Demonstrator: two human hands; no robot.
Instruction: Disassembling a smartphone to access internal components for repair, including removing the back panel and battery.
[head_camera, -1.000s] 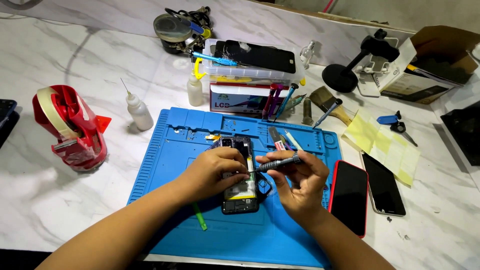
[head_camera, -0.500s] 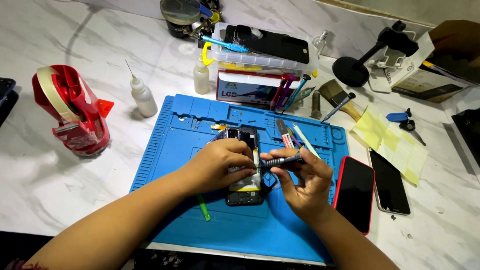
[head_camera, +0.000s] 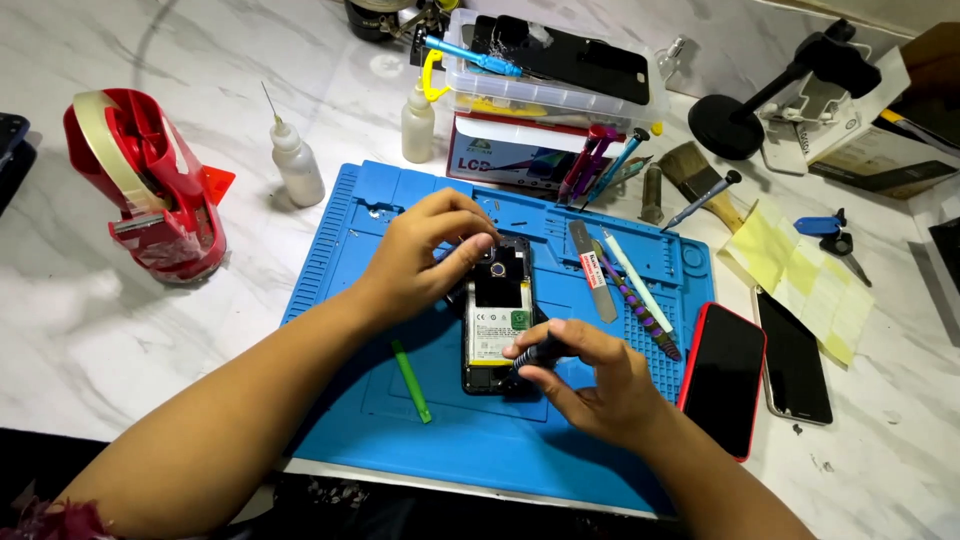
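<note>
An opened black smartphone with its back cover off (head_camera: 497, 322) lies in the middle of the blue silicone repair mat (head_camera: 350, 240) on the white marble table (head_camera: 80, 330). My left hand (head_camera: 425, 245) rests on the upper end of the phone, fingers curled around its top edge. My right hand (head_camera: 590, 375) holds a dark thin tool (head_camera: 535, 352) tightly, its tip at the lower part of the phone. A green plastic stick (head_camera: 411, 380) lies on the mat just beside the phone.
</note>
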